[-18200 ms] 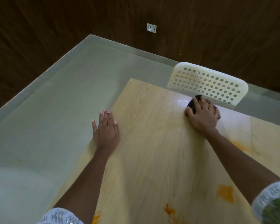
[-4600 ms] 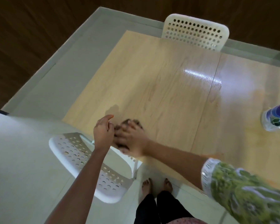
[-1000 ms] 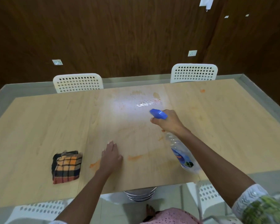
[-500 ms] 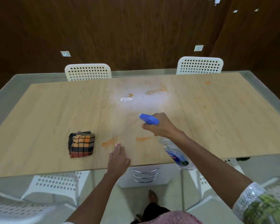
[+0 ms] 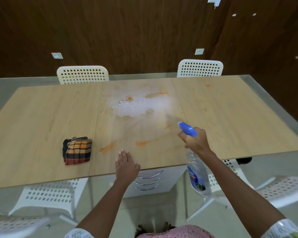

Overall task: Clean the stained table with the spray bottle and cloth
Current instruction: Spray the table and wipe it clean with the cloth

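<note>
The light wooden table (image 5: 41, 117) carries orange stains (image 5: 143, 143) near its front middle and a wet, foamy patch (image 5: 138, 105) further back. My right hand (image 5: 194, 141) grips the neck of a clear spray bottle (image 5: 197, 174) with a blue nozzle (image 5: 187, 128) that points toward the wet patch; a faint mist hangs in front of the nozzle. Flat on the table's front edge rests my left hand (image 5: 126, 166), fingers straight. A folded orange-and-black plaid cloth (image 5: 77, 150) lies on the table to the left of that hand, untouched.
Two white perforated chairs (image 5: 83, 74) (image 5: 199, 68) stand at the table's far side, and others (image 5: 46, 194) (image 5: 280, 188) at the near side by my legs. A white drawer unit (image 5: 150, 181) sits under the table. Dark wood walls enclose the room.
My right hand with the spray bottle has moved to the right along the table, and more wet spray covers the middle. My left hand stays at the front edge.
</note>
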